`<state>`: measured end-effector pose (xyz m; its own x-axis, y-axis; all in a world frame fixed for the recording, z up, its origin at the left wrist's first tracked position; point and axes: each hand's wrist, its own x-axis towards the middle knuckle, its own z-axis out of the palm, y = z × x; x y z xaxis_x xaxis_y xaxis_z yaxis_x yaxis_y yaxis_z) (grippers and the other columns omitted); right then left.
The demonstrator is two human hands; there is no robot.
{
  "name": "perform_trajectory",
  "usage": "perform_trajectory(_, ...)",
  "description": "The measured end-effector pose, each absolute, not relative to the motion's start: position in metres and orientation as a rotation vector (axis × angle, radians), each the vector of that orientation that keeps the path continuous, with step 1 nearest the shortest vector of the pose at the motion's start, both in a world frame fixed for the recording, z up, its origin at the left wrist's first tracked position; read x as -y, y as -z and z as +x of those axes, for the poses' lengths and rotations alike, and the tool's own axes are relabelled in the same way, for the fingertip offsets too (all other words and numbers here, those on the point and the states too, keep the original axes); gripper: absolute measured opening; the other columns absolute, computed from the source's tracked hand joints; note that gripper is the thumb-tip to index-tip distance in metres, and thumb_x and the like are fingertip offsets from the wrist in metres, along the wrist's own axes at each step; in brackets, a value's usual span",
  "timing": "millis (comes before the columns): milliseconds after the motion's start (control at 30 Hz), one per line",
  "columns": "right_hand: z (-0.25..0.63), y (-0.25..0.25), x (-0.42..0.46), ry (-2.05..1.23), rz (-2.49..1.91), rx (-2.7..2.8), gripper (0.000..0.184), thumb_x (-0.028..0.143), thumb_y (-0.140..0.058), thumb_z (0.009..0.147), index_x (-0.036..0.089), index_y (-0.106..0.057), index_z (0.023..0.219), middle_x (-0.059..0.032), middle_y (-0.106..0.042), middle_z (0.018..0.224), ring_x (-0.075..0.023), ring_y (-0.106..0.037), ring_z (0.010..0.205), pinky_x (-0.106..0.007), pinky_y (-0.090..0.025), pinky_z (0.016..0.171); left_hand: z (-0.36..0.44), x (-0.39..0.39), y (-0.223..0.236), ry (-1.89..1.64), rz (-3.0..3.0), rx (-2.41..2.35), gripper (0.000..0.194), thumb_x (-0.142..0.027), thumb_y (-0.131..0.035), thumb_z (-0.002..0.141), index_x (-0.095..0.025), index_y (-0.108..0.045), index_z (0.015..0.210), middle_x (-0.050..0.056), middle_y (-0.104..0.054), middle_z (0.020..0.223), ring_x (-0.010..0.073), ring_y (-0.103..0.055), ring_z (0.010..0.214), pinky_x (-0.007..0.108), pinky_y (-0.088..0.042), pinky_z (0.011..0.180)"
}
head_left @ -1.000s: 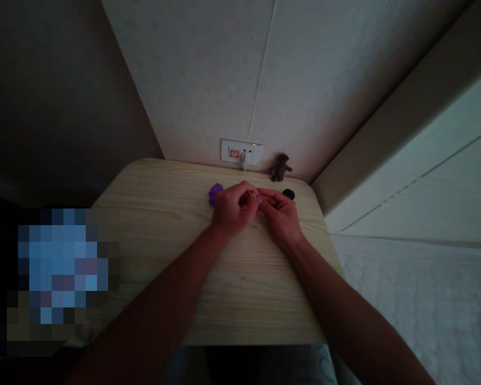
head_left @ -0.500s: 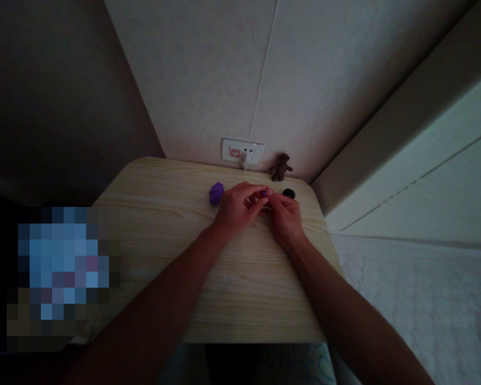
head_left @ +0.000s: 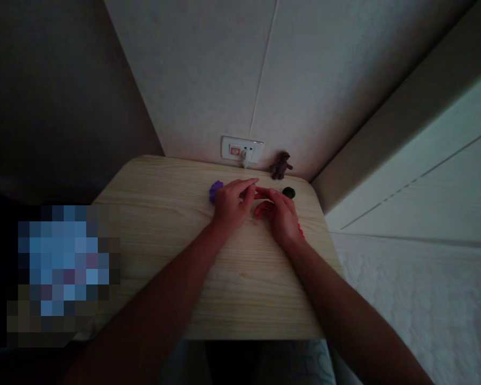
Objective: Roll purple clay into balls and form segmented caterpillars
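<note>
My left hand [head_left: 233, 203] is over the far part of the wooden table, thumb and forefinger pinched together. Anything between those fingertips is hidden. From the right, my right hand [head_left: 284, 215] meets it: a finger stretches out to the left hand's fingertips, while lower fingers curl apart from it. I can make out nothing held there. Just left of my left hand lies a purple lump [head_left: 215, 190], like modelling clay, partly covered by the hand. A black lump [head_left: 288, 192] sits behind my right hand. Something red [head_left: 301, 231] peeks out beside the right hand's outer edge.
A small brown figure [head_left: 281, 166] with arms and legs stands against the wall at the back of the table [head_left: 240, 299]. A socket plate [head_left: 231, 149] with a plug is on the wall. A pale cabinet [head_left: 417, 176] rises at the right. A pixelated patch covers the lower left.
The small purple piece seen between my fingertips is no longer visible. My left hand has shifted slightly left, and a right finger has stretched out. The red thing has come into view.
</note>
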<state>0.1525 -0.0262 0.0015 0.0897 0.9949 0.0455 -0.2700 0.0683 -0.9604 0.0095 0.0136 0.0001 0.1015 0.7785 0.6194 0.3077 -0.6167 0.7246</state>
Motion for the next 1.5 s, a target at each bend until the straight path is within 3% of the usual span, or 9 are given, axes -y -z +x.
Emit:
perform_trajectory(267, 0.1535, 0.0020, 0.0252, -1.211, -1.010, 0.979, 0.036, 0.055, -0.072, 0.087, 0.021, -0.080, 0.096, -0.0053, -0.077, 0.096, -0.0122, -0.062, 0.058, -0.029, -0.050, 0.055, 0.0116, -0.0164, -0.0007, -1.627, 1.765, -1.075, 0.009, -0.027, -0.076, 0.088, -0.020, -0.081, 0.090, 0.004, -0.081, 0.089, 0.0139, -0.075, 0.074, 0.025, -0.060, 0.072)
perform_trajectory(400, 0.1543, 0.0034, 0.0246, -1.216, -0.992, 0.986, 0.035, 0.056, -0.071, 0.088, 0.022, -0.079, 0.093, -0.0050, -0.077, 0.097, -0.0122, -0.063, 0.058, -0.029, -0.050, 0.055, 0.0130, -0.0151, -0.0006, -1.568, 1.743, -1.100, 0.014, -0.032, -0.077, 0.087, -0.020, -0.076, 0.080, 0.001, -0.078, 0.075, 0.0140, -0.072, 0.067, 0.025, -0.057, 0.067)
perform_trajectory(533, 0.1542, 0.0008, 0.0251, -1.228, -1.029, 0.993, 0.041, 0.061, -0.070, 0.087, 0.021, -0.079, 0.096, -0.0056, -0.077, 0.095, -0.0127, -0.062, 0.057, -0.029, -0.050, 0.055, 0.0110, -0.0158, -0.0003, -1.572, 1.802, -1.099, 0.018, -0.031, -0.066, 0.096, -0.020, -0.079, 0.092, 0.003, -0.080, 0.085, 0.0133, -0.072, 0.070, 0.025, -0.057, 0.071)
perform_trajectory(700, 0.1535, -0.0012, 0.0255, -1.233, -1.045, 0.969, 0.044, 0.061, -0.069, 0.087, 0.020, -0.079, 0.097, -0.0064, -0.077, 0.093, -0.0131, -0.063, 0.056, -0.030, -0.050, 0.054, 0.0086, -0.0174, -0.0007, -1.558, 1.847, -1.123, 0.029, -0.018, -0.052, 0.101, -0.019, -0.078, 0.112, 0.006, -0.080, 0.101, 0.0116, -0.071, 0.073, 0.025, -0.058, 0.075)
perform_trajectory(833, 0.1536, -0.0001, 0.0251, -1.242, -1.024, 0.971, 0.042, 0.061, -0.069, 0.088, 0.020, -0.079, 0.096, -0.0063, -0.077, 0.095, -0.0131, -0.063, 0.057, -0.030, -0.050, 0.054, 0.0093, -0.0173, -0.0005, -1.603, 1.824, -1.111, 0.015, -0.025, -0.067, 0.096, -0.019, -0.080, 0.100, 0.006, -0.079, 0.096, 0.0143, -0.073, 0.081, 0.026, -0.058, 0.078)
perform_trajectory(1000, 0.1541, 0.0008, 0.0242, -1.234, -1.016, 0.980, 0.043, 0.062, -0.069, 0.087, 0.020, -0.078, 0.094, -0.0059, -0.076, 0.094, -0.0124, -0.061, 0.057, -0.029, -0.049, 0.054, 0.0104, -0.0182, 0.0013, -1.615, 1.768, -1.115, 0.012, -0.030, -0.082, 0.084, -0.020, -0.077, 0.085, 0.001, -0.077, 0.085, 0.0129, -0.069, 0.071, 0.025, -0.056, 0.070)
perform_trajectory(1233, 0.1532, 0.0002, 0.0253, -1.241, -1.036, 0.969, 0.044, 0.062, -0.068, 0.088, 0.020, -0.078, 0.096, -0.0067, -0.076, 0.094, -0.0133, -0.063, 0.057, -0.030, -0.050, 0.054, 0.0096, -0.0169, 0.0000, -1.541, 1.790, -1.136, 0.027, -0.036, -0.058, 0.102, -0.020, -0.080, 0.100, 0.003, -0.079, 0.082, 0.0132, -0.070, 0.069, 0.025, -0.054, 0.068)
perform_trajectory(1400, 0.1535, 0.0000, 0.0257, -1.215, -1.030, 0.964, 0.041, 0.059, -0.068, 0.089, 0.022, -0.077, 0.104, -0.0050, -0.075, 0.097, -0.0130, -0.063, 0.058, -0.030, -0.050, 0.055, 0.0089, -0.0184, 0.0006, -1.538, 1.917, -1.105, 0.027, -0.014, -0.057, 0.097, -0.019, -0.080, 0.109, 0.008, -0.081, 0.106, 0.0158, -0.075, 0.089, 0.029, -0.059, 0.084)
perform_trajectory(1500, 0.1537, -0.0009, 0.0265, -1.165, -1.052, 0.967, 0.040, 0.054, -0.071, 0.088, 0.027, -0.074, 0.117, -0.0036, -0.075, 0.108, -0.0122, -0.062, 0.062, -0.028, -0.050, 0.055, 0.0108, -0.0186, 0.0013, -1.544, 1.891, -1.072, 0.023, -0.013, -0.062, 0.093, -0.020, -0.082, 0.103, 0.007, -0.082, 0.105, 0.0163, -0.076, 0.092, 0.030, -0.061, 0.085)
